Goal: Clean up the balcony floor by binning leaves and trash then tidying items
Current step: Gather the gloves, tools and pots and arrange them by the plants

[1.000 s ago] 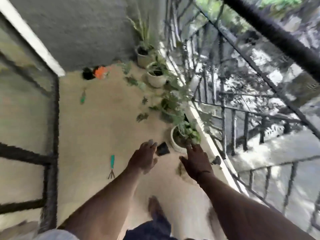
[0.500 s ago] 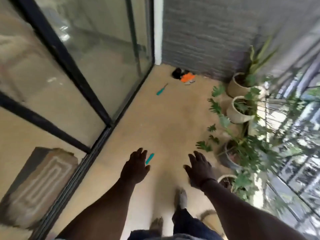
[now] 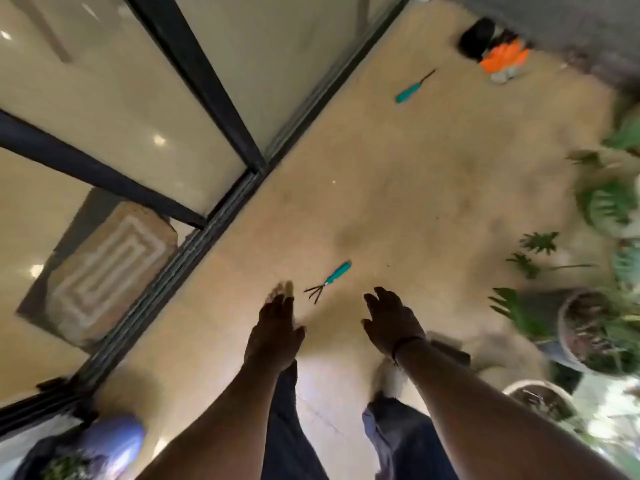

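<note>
Tan balcony floor (image 3: 415,188) — a teal hand rake (image 3: 329,281) mid-floor, a second teal tool (image 3: 412,89) and orange gloves (image 3: 504,57) near the far wall.

- Soft, even daylight; the tan floor (image 3: 398,188) is bright.
- Small glare spots dot the glass door (image 3: 114,98) at 9 o'clock.
- Motion blur smears the plants (image 3: 602,209) at 3 o'clock.
- Wide-angle bending warps the edges.
</note>
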